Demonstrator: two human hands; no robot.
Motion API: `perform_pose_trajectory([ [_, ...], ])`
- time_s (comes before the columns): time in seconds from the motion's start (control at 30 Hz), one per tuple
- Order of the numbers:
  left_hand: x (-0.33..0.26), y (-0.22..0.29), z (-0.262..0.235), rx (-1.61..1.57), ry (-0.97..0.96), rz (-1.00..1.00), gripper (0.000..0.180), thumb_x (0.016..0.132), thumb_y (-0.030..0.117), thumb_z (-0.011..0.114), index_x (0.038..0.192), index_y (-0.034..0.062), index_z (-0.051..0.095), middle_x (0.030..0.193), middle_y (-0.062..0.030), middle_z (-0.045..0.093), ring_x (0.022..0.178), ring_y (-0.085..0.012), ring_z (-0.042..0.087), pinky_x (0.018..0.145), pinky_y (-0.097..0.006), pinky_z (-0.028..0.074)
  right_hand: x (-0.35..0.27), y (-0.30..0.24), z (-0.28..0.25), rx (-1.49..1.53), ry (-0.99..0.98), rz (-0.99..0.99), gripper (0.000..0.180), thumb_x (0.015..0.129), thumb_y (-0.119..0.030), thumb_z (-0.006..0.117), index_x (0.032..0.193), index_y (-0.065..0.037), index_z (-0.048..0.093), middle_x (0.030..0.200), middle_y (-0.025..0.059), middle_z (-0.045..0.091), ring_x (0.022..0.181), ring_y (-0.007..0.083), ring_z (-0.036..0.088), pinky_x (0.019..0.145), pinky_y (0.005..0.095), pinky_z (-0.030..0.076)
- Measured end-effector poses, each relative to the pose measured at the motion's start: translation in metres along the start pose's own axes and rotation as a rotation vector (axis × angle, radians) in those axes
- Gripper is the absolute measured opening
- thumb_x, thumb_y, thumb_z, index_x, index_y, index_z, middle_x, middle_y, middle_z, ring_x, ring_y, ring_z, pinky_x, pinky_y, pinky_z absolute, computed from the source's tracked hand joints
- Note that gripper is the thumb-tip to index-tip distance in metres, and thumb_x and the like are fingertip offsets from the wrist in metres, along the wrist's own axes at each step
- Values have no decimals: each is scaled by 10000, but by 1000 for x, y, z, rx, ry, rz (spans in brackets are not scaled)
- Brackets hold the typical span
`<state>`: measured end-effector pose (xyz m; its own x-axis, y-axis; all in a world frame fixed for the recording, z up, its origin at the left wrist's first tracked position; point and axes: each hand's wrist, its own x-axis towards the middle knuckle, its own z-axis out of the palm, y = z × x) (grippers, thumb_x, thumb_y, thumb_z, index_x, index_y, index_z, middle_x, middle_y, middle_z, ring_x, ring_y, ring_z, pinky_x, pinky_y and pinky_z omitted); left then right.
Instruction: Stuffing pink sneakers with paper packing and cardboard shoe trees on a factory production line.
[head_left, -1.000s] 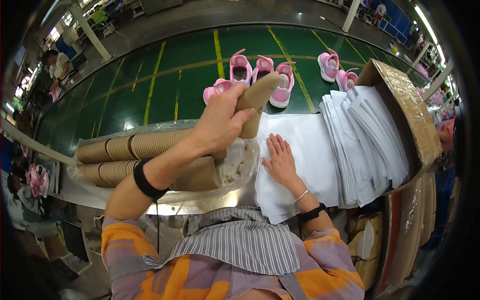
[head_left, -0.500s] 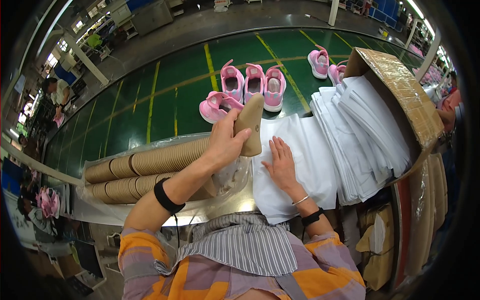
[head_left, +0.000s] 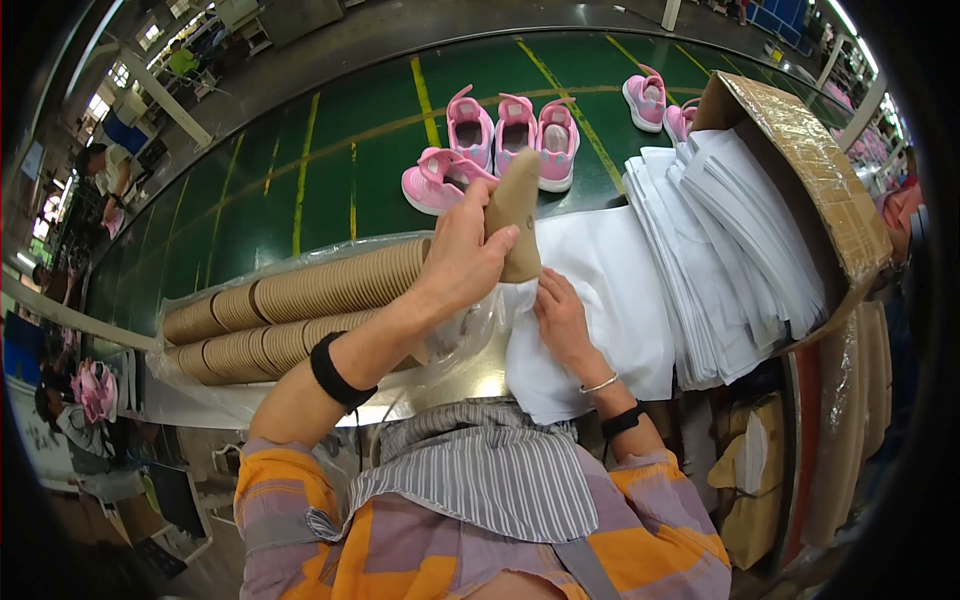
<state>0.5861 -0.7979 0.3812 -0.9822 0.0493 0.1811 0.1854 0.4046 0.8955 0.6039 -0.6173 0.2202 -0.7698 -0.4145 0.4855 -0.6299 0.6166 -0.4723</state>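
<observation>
Tan and smooth, a foot-shaped form [head_left: 517,210] stands out first in the head view, a little past 12 o'clock from the middle, tilted with its narrow tip up and away from the person. The left hand [head_left: 463,248] grips it, fingers wrapped behind and thumb across the near side.

What has changed is the right hand [head_left: 565,320]. About 0.5 seconds ago it lay flat on the white sheet [head_left: 610,290] with its fingers spread; now the fingers are drawn in and narrow, tips at the form's lower end. From here I can't tell whether they touch it or pinch the sheet's edge. I read that as the 2 hands now working at 1 spot, the smoothing given up, with the sheet not yet round the form.

At 3 o'clock the white stack [head_left: 700,270] leans by an open carton [head_left: 840,190]. At 9 o'clock lie 2 tan ridged rows [head_left: 330,285] in clear plastic. On the green tabletop [head_left: 230,220], 4 pink shoes [head_left: 483,155] sit close together near 12, and 2 more shoes [head_left: 640,108] towards 1.
</observation>
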Motion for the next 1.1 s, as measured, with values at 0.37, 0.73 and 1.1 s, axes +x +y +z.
perform_pose_trajectory([
  [0.37, -9, 18, 0, 88, 50, 86, 684, 764, -72, 530, 1370, 110, 271, 1120, -265, 565, 1007, -390, 606, 866, -393, 472, -2, -28, -18, 49, -151, 26, 569, 639, -198, 735, 1109, 36, 514, 1106, 170, 497, 1033, 337, 472, 889, 405, 399],
  [0.73, -29, 7, 18, -247, 130, -42, 606, 762, -39, 549, 1314, 20, 306, 1045, -260, 617, 971, -367, 621, 844, -410, 475, 3, -26, -1, -62, -300, 137, 184, 631, -56, 642, 774, -6, 537, 825, 125, 545, 796, 291, 560, 692, 395, 475],
  [1.1, -40, -8, 7, -456, 227, -208, 555, 819, -98, 537, 1312, 1, 302, 1116, -184, 583, 983, -199, 611, 807, -294, 515, 13, -43, -10, 36, -275, 186, 333, 647, -117, 688, 930, 7, 564, 968, 110, 522, 958, 278, 520, 778, 380, 466],
])
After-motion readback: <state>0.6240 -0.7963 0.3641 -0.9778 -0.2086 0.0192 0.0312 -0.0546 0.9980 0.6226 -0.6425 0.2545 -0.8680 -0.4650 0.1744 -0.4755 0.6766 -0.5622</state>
